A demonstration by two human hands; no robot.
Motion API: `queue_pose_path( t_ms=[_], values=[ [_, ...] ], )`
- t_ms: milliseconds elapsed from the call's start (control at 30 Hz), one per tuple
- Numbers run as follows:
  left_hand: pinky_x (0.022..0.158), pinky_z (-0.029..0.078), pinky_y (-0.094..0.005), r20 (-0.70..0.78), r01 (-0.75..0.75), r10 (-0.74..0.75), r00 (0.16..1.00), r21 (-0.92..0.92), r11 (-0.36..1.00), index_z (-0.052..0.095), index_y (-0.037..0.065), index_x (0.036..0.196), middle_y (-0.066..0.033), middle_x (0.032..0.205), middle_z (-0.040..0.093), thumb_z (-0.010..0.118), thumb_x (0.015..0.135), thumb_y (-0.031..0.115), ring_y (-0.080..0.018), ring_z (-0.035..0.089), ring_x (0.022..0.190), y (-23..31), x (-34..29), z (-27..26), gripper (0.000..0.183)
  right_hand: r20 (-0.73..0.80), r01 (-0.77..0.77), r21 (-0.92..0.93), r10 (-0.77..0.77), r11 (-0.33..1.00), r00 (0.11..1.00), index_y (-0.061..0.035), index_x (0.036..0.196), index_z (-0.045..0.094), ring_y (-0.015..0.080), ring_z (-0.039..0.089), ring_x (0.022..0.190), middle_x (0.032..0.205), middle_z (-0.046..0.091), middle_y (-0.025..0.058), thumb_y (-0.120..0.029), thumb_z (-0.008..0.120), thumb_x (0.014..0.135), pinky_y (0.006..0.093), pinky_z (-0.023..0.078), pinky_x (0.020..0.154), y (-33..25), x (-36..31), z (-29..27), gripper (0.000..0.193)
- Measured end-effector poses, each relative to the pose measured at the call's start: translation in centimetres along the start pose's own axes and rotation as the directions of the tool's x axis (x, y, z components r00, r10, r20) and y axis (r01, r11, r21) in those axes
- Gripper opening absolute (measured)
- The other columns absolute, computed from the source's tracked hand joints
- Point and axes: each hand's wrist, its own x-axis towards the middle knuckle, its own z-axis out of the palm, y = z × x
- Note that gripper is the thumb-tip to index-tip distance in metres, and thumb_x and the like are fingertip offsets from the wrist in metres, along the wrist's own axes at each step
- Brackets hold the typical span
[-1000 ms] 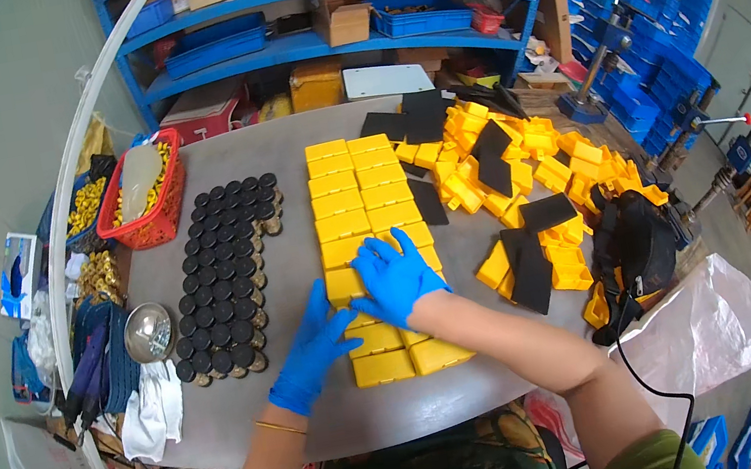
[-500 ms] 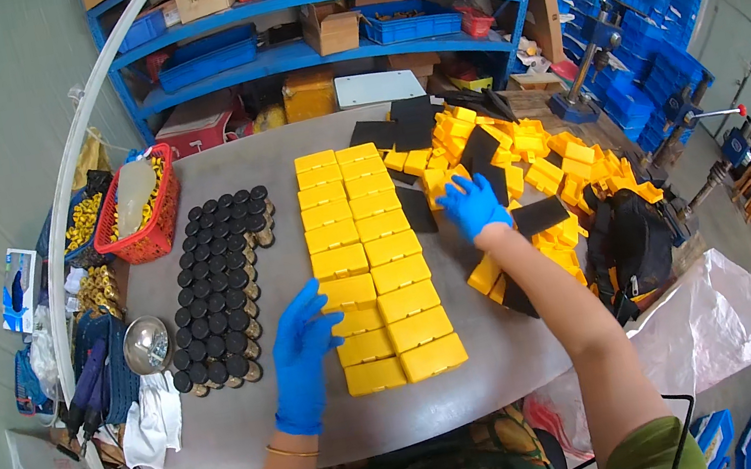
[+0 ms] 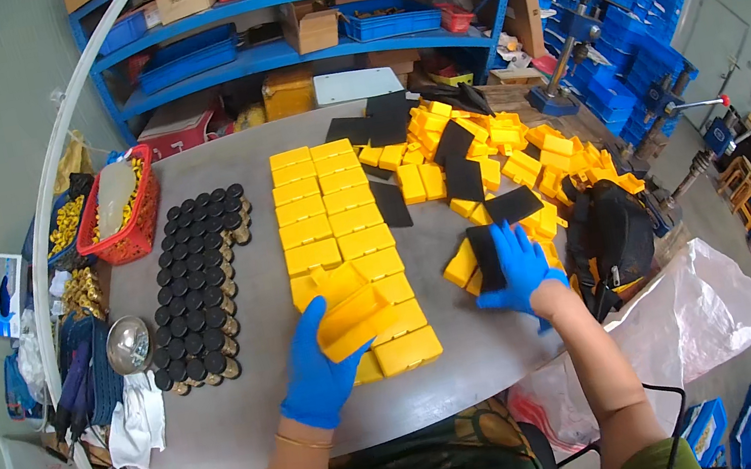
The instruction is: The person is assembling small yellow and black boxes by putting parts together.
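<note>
My left hand (image 3: 318, 375), in a blue glove, is closed on an open yellow plastic box (image 3: 356, 322), its hollow inside showing and its lid tilted up behind. It is held over the near part of two columns of closed yellow boxes (image 3: 363, 242). My right hand (image 3: 521, 271), also gloved in blue, grips the edge of a black foam pad (image 3: 486, 260); its thumb side is partly hidden. Beside that pad lie yellow box pieces (image 3: 461, 265). Other black pads (image 3: 513, 205) lie on and around a heap of yellow boxes (image 3: 520, 144).
Rows of black-capped small jars (image 3: 196, 296) stand left of the columns. A red basket (image 3: 130, 239) of yellow parts, a metal bowl (image 3: 128, 344) and a white cloth (image 3: 135, 422) sit along the left edge. A black bag (image 3: 621, 231) lies at the right; blue shelving (image 3: 293, 53) stands behind.
My left hand has picked up a yellow box, which is now open. My right hand has come nearer, from the heap to the black pad. The view has shifted slightly.
</note>
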Motion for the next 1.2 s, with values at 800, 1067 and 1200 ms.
queue_pose_path(
  t_ms=[800, 1067, 1200],
  values=[
    [0.091, 0.044, -0.0294, 0.103, 0.269, -0.301, 0.948, -0.763, 0.588, 0.044, 0.002, 0.128, -0.0081, 0.121, 0.054, 0.050, 0.093, 0.014, -0.0148, 0.054, 0.107, 4.6, -3.7, -0.6, 0.038, -0.274, 0.344, 0.884, -0.245, 0.317, 0.930, 0.0053, 0.142, 0.011, 0.0353, 0.023, 0.134, 0.146, 0.020, 0.0252, -0.010, 0.057, 0.085, 0.0393, 0.020, 0.109, -15.8, -2.8, -0.9, 0.074],
    [0.082, 0.047, -0.0247, 0.034, 0.344, -0.451, 0.892, -0.699, 0.627, 0.055, 0.000, 0.118, -0.0041, 0.102, 0.063, 0.056, 0.090, 0.014, -0.0101, 0.057, 0.091, 5.2, -2.9, -2.4, 0.032, 0.202, -0.156, 0.948, -0.147, 0.279, 0.968, -0.0061, 0.128, 0.042, 0.0251, 0.055, 0.110, 0.115, 0.058, 0.0156, -0.011, 0.053, 0.088, 0.0357, 0.043, 0.092, -15.8, -3.1, -1.5, 0.042],
    [0.079, 0.046, -0.0235, 0.076, 0.409, -0.465, 0.882, -0.612, 0.676, 0.058, 0.000, 0.114, -0.0030, 0.099, 0.063, 0.057, 0.089, 0.015, -0.0082, 0.057, 0.087, 3.4, -2.5, -3.0, 0.029, -0.116, 0.195, 0.913, -0.229, 0.359, 0.967, -0.0079, 0.114, 0.052, 0.0222, 0.064, 0.082, 0.087, 0.064, 0.0136, -0.014, 0.058, 0.085, 0.0347, 0.049, 0.070, -15.5, -1.9, -2.0, 0.030]
  ],
)
